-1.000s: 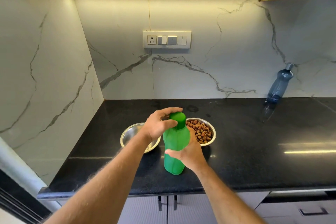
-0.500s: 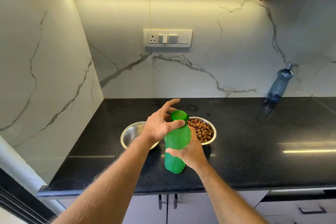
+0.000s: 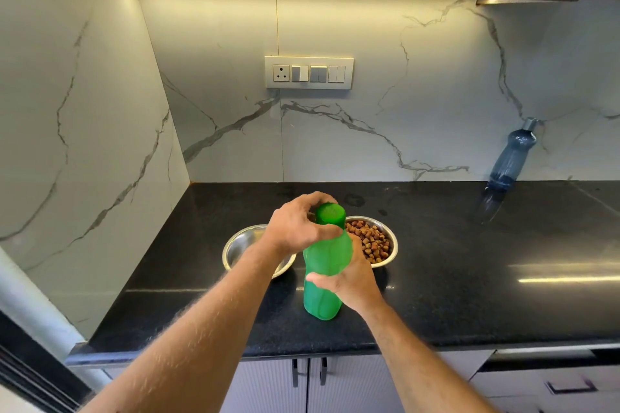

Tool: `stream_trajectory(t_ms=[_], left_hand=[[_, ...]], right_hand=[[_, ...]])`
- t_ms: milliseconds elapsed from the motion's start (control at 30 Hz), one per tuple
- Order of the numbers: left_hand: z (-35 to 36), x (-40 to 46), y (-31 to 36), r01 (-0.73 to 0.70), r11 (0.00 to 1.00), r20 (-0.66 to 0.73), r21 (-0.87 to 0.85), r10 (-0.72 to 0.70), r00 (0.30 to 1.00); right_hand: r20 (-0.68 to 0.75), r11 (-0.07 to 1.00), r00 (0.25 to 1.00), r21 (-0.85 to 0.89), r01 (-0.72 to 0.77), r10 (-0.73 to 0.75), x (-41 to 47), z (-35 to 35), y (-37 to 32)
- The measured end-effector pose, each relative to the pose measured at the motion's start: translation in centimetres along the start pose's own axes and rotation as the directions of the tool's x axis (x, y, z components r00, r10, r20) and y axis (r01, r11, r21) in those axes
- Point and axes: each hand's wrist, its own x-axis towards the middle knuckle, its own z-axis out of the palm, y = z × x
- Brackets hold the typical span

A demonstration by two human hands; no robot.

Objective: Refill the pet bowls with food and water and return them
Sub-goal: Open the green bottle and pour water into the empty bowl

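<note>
Two steel bowls sat on the black table (image 3: 469,278) below a marble wall: an empty bowl (image 3: 240,245) and a kibble bowl (image 3: 385,245). One green bottle (image 3: 323,278) stood before them, right hand (image 3: 352,282) gripping its middle, left hand (image 3: 298,225) curled around its cap (image 3: 330,213). A blue bottle (image 3: 511,157) leaned far right.

Two bare forearms reach in from the near edge, with no sleeves, watch, rings or gloves on them. Fine hair covers both, thicker on the left forearm (image 3: 201,329). The left hand (image 3: 295,228) and right hand (image 3: 352,282) have short nails.
</note>
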Motion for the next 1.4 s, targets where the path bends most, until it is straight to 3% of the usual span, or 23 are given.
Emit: stream_trajectory(t_ms=[100, 233, 333, 433, 533, 700, 767, 867, 933, 1100, 1267, 1400], left_hand=[[0.1, -0.1, 0.0, 0.038, 0.997, -0.046, -0.068, -0.041, 0.998], [-1.1, 0.1, -0.9, -0.049, 0.986, 0.071, -0.156, 0.06, 0.996], [-0.5, 0.1, -1.0, 0.017, 0.975, 0.023, -0.223, -0.012, 1.0], [-0.1, 0.0, -1.2, -0.027, 0.98, -0.032, -0.197, 0.021, 0.999], [-1.1, 0.3, -1.1, -0.086, 0.987, 0.079, -0.135, 0.097, 0.992], [-0.6, 0.4, 0.2, -0.004, 0.998, 0.007, 0.055, 0.004, 1.0], [-0.5, 0.3, 0.4, -0.042, 0.999, 0.007, 0.015, 0.041, 0.999], [-1.6, 0.2, 0.7, -0.117, 0.992, 0.155, -0.044, 0.123, 0.98], [-1.9, 0.3, 0.6, -0.087, 0.994, 0.202, -0.064, 0.098, 0.974], [-0.8, 0.2, 0.1, 0.049, 0.995, 0.021, -0.088, -0.047, 0.999], [-1.5, 0.8, 0.1, -0.063, 0.992, 0.192, -0.107, 0.082, 0.978], [-1.0, 1.0, 0.4, 0.02, 1.0, 0.099, -0.01, -0.019, 0.995]], right_hand=[[0.003, 1.0, 1.0, -0.006, 0.0, 0.0, 0.0, 0.0, 0.0], [0.002, 1.0, 1.0, 0.012, 0.004, -0.004, 0.0, 0.0, 0.0], [0.004, 1.0, 1.0, 0.015, 0.007, -0.007, 0.0, 0.0, -0.1], [0.007, 1.0, 1.0, 0.014, 0.008, -0.008, 0.0, 0.0, 0.1], [0.011, 1.0, 1.0, 0.009, 0.001, -0.001, 0.1, 0.0, 0.2], [0.006, 1.0, 1.0, -0.025, -0.011, 0.011, 0.1, 0.1, 0.1], [0.001, 1.0, 1.0, -0.028, -0.01, 0.01, 0.1, 0.1, 0.0], [0.008, 0.999, 1.0, -0.025, -0.022, 0.022, 0.0, 0.0, -0.1], [0.013, 0.999, 1.0, -0.025, -0.026, 0.027, 0.0, 0.0, -0.1], [0.01, 0.999, 0.999, -0.022, -0.032, 0.032, 0.0, 0.0, -0.1], [0.013, 0.999, 0.999, -0.005, -0.036, 0.036, -0.1, 0.0, -0.1], [0.016, 0.999, 0.999, -0.002, -0.05, 0.05, -0.1, 0.1, -0.1]])
